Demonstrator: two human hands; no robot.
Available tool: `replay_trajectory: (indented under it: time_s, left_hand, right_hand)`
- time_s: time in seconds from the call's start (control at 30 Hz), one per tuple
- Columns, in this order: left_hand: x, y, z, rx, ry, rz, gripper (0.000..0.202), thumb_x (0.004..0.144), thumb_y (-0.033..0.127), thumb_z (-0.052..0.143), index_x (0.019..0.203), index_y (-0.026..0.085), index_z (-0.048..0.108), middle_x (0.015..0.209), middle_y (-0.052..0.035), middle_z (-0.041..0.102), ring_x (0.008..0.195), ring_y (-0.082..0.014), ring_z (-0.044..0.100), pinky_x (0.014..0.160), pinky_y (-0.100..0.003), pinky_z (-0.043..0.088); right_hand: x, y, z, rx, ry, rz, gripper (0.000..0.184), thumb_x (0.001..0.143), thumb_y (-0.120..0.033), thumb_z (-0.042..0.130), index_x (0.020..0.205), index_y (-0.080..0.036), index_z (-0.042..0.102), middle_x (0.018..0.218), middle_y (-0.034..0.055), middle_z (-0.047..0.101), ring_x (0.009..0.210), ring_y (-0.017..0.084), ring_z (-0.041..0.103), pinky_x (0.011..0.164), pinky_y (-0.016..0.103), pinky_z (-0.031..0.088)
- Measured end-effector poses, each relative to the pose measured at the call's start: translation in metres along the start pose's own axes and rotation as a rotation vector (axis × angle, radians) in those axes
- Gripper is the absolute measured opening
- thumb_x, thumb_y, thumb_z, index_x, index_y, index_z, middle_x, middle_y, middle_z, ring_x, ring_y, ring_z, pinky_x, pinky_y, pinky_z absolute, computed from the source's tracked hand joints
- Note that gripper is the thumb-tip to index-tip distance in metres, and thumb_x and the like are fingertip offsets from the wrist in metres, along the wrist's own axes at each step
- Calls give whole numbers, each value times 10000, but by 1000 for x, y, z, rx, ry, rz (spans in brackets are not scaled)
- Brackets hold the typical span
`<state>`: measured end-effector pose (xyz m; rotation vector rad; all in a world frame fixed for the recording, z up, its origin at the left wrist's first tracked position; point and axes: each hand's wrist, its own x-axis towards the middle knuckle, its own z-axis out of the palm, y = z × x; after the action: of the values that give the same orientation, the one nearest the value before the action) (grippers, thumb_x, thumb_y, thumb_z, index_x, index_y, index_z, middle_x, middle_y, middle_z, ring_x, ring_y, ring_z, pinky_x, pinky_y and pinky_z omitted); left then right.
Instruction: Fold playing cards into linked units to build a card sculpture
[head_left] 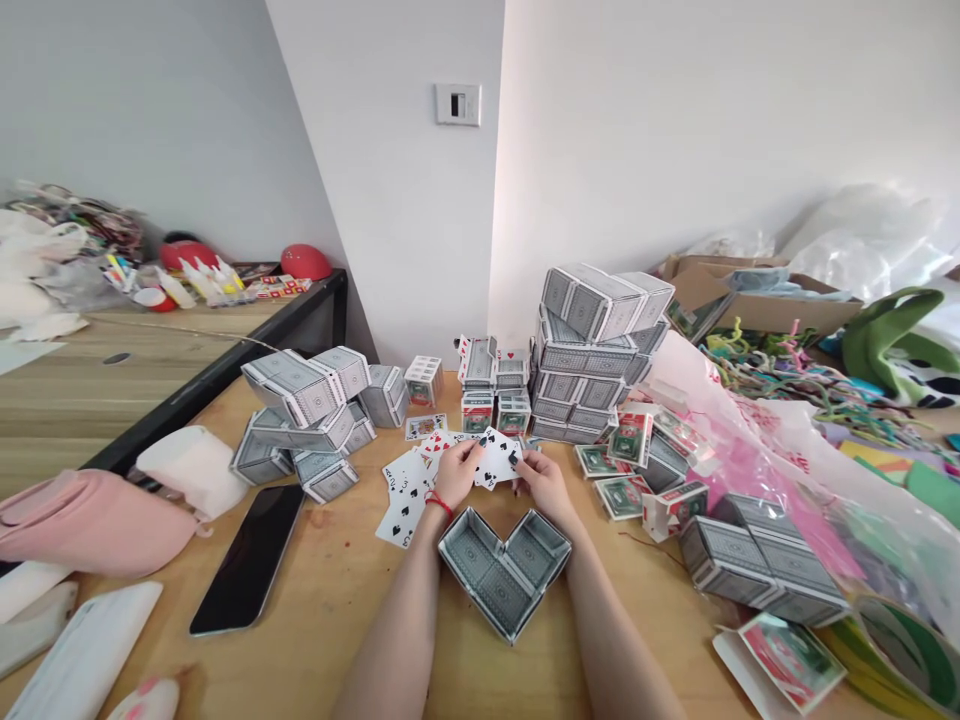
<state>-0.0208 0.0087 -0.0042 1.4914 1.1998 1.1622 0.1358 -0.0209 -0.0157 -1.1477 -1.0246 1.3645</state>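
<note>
Between my two hands are a few playing cards (496, 458), face up and slightly fanned. My left hand (457, 472), a red string on its wrist, pinches their left side. At their right edge my right hand (541, 478) grips them too. Beneath my forearms a heart-shaped box (504, 580) built of grey-backed cards lies with its hollow side up. Loose playing cards (405, 495) are spread face up just left of my left hand. Behind my hands stand small card stacks and packs (491, 385).
Tall piled card boxes (589, 350) stand at the back right, with more card boxes (307, 410) at the left. A phone (247, 560) and a pink pouch (97, 525) lie left. Card packs (622, 495), plastic wrap (757, 440) and tape (900, 640) fill the right.
</note>
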Motion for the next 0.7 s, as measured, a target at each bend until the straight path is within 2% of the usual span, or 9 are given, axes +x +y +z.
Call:
replay_trajectory:
  time_s: [0.17, 0.3, 0.43, 0.57, 0.7]
  left_hand:
    - [1, -1, 1, -36, 60, -4, 275, 749, 369, 496, 783, 138, 642, 689, -28, 605, 645, -145, 508, 564, -233, 382]
    - [0, -3, 1, -40, 8, 25, 254, 762, 324, 484, 874, 144, 623, 839, -50, 640, 769, -167, 548, 668, -255, 419]
    - [-2, -6, 2, 31, -40, 40, 211, 762, 316, 482, 854, 151, 575, 790, -26, 606, 717, -145, 530, 648, -248, 412]
    - [-4, -8, 2, 109, -56, 28, 210, 714, 361, 552, 772, 159, 538, 680, 12, 547, 621, -119, 483, 575, -227, 386]
    - [-5, -7, 2, 3, -91, -30, 270, 707, 423, 551, 669, 158, 515, 585, 22, 484, 532, -104, 443, 478, -210, 357]
  right_hand:
    - [0, 4, 0, 161, -19, 37, 343, 604, -419, 681, 775, -170, 518, 631, 3, 619, 532, 157, 608, 521, 295, 489]
    - [-1, 3, 3, 216, -70, 81, 384, 585, -384, 707, 821, -175, 489, 727, 20, 645, 621, 182, 648, 572, 315, 518]
    - [-2, 2, 5, 166, -97, 106, 405, 589, -376, 702, 870, -173, 493, 729, 22, 656, 596, 180, 647, 545, 311, 523]
    - [-1, 4, 6, 76, -32, 85, 348, 607, -411, 676, 810, -186, 504, 618, 2, 644, 518, 180, 629, 482, 303, 513]
    - [-1, 5, 7, 6, 32, 51, 324, 635, -464, 642, 732, -195, 489, 493, -19, 601, 423, 168, 592, 440, 297, 500]
